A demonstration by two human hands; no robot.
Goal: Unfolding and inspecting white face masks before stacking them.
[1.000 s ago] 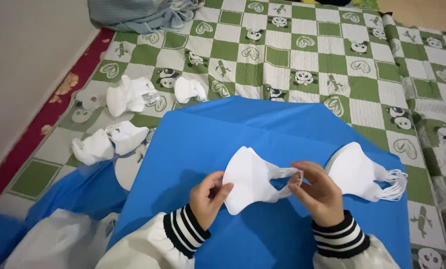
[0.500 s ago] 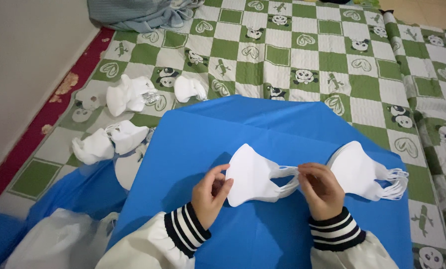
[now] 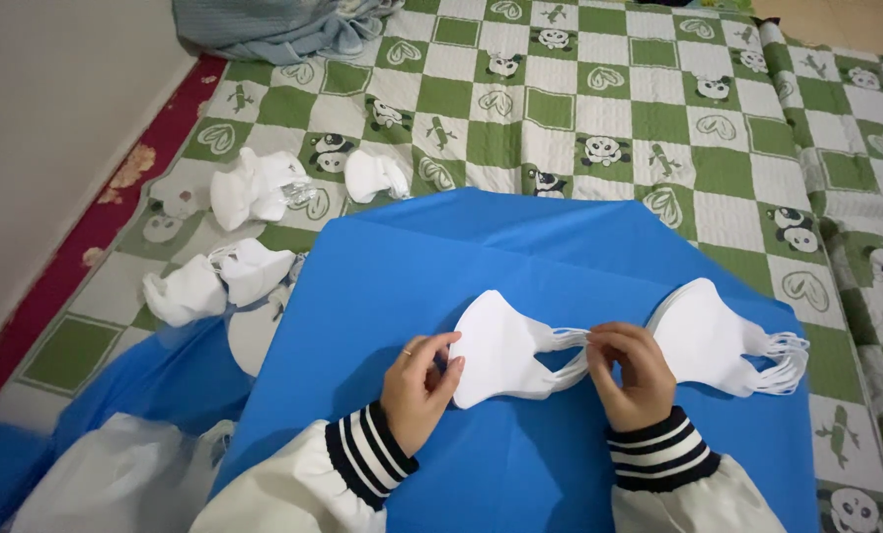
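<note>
**Floor setup, both hands on one mask**

Green-and-white checked panda mat (image 3: 599,109) covers the floor, red patterned border (image 3: 96,227) along the left wall. Blue sheet (image 3: 520,257) is spread over the mat's near half. Grey-blue cloth bundle (image 3: 273,25) at the mat's far left corner.

Left hand (image 3: 417,390): fingers (image 3: 449,367) closed in a pinch on the left edge of a white folded mask (image 3: 500,345), which lies flat near the sheet's centre. Right hand (image 3: 634,370): fingers (image 3: 604,345) curled shut around that mask's ear loops (image 3: 565,341).

Stack of white masks (image 3: 708,336) sits just right of the right hand, near the sheet's right edge, loops (image 3: 782,360) fanning right. Loose white mask bundles (image 3: 234,237) lie on the mat off the sheet's left edge. White plastic bag (image 3: 115,484) at near left corner.
</note>
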